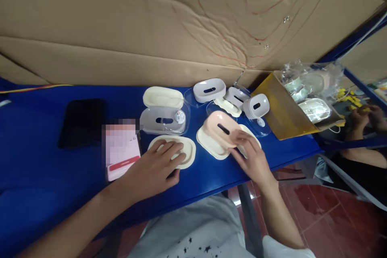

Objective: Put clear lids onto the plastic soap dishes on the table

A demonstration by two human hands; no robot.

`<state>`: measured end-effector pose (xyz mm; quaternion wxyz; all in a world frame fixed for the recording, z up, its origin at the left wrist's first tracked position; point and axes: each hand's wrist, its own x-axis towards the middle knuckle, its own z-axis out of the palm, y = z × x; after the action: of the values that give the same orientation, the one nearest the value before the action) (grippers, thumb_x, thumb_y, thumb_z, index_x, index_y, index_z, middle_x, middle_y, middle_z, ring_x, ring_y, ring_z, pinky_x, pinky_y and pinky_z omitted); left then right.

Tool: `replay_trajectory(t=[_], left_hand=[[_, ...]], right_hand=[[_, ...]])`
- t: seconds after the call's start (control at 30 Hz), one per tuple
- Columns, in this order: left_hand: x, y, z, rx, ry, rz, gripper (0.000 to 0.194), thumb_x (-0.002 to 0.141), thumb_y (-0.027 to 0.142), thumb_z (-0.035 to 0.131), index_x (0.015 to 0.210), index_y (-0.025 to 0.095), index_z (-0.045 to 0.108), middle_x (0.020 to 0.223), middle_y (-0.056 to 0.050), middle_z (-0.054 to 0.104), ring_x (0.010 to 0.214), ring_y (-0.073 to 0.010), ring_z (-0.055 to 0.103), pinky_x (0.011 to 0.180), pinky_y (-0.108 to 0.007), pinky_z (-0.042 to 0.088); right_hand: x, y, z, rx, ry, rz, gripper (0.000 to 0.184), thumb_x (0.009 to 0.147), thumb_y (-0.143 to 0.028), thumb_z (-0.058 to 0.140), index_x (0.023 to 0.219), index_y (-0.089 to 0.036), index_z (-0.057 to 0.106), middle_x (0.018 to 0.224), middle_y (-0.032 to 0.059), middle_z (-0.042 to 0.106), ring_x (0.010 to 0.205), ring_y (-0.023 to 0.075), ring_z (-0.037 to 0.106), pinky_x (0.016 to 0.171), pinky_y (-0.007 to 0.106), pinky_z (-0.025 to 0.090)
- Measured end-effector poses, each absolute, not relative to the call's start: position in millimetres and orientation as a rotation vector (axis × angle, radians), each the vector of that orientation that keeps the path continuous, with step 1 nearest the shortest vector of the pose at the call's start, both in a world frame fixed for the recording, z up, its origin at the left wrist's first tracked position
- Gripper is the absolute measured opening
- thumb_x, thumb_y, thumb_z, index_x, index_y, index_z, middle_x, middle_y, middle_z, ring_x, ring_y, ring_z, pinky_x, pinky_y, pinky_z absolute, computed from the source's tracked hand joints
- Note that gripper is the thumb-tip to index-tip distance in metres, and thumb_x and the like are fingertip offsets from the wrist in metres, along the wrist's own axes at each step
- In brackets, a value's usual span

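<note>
My left hand [157, 167] lies flat, fingers spread, on a cream oval tray [189, 151] near the front edge of the blue table [45, 177]. My right hand [252, 157] rests with its fingers on the right end of a pink oval lid [219, 129], which sits tilted on another cream tray [208, 145]. Behind them lie a grey lid with a slot and round sticker [163, 121], a cream tray [163, 96], and white slotted lids [209, 89] [256, 105] on clear plastic.
A black phone [80, 123] and a pink card [121, 157] lie at the left. A yellow cardboard box [284, 109] with bagged parts stands at the right. Cardboard [151, 28] walls the back. Another person's hands [367, 117] work at far right.
</note>
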<state>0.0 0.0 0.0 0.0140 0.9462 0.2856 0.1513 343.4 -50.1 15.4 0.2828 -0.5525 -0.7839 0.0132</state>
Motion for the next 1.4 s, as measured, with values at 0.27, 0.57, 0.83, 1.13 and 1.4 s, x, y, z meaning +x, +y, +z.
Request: replay_trajectory(t=[0.27,0.57,0.83,1.13,1.4], left_hand=[[3,-2,4,2.943,0.822,0.493,0.027,0.095,0.019,0.058,0.117,0.021,0.072,0.13,-0.014,0.072,0.119,-0.0351,0.066,0.104,-0.054,0.051],[2,-1,-2,3.027,0.834,0.535,0.028,0.101,0.017,0.054,0.123,0.019,0.072,0.128,-0.015,0.073,0.119,-0.035,0.068,0.103,-0.052,0.051],[15,-16,8,2.948,0.558,0.543,0.047,0.106,0.038,0.064,0.15,0.024,0.057,0.158,-0.016,0.057,0.141,-0.0352,0.057,0.118,-0.053,0.047],[21,-16,-8,2.997,0.592,0.532,0.023,0.11,0.021,0.056,0.13,0.023,0.067,0.15,-0.01,0.067,0.142,-0.0292,0.059,0.128,-0.052,0.035],[21,-18,-5,2.928,0.539,0.626,0.022,0.107,0.016,0.061,0.125,0.025,0.069,0.144,-0.003,0.071,0.141,-0.0255,0.058,0.133,-0.048,0.022]], right_hand=[[304,-66,3,-1.553,-2.241,-0.008,0.057,0.106,-0.038,0.07,0.159,-0.03,0.051,0.146,0.0168,0.066,0.141,0.0404,0.061,0.113,0.065,0.056],[323,-102,10,-1.465,-2.301,0.161,0.059,0.107,-0.023,0.065,0.163,-0.034,0.05,0.139,0.0122,0.071,0.138,0.0352,0.065,0.111,0.061,0.06],[321,-117,14,-1.275,-2.349,0.259,0.049,0.108,-0.024,0.064,0.157,-0.026,0.057,0.143,0.0113,0.072,0.147,0.0314,0.061,0.12,0.059,0.057],[320,-114,-5,-1.243,-2.417,0.116,0.049,0.108,-0.033,0.068,0.155,-0.022,0.058,0.143,0.0115,0.074,0.146,0.0296,0.062,0.12,0.058,0.056],[339,-78,11,-1.332,-2.389,0.103,0.049,0.115,-0.038,0.052,0.162,-0.025,0.052,0.153,0.0095,0.068,0.151,0.0281,0.057,0.125,0.058,0.046]])
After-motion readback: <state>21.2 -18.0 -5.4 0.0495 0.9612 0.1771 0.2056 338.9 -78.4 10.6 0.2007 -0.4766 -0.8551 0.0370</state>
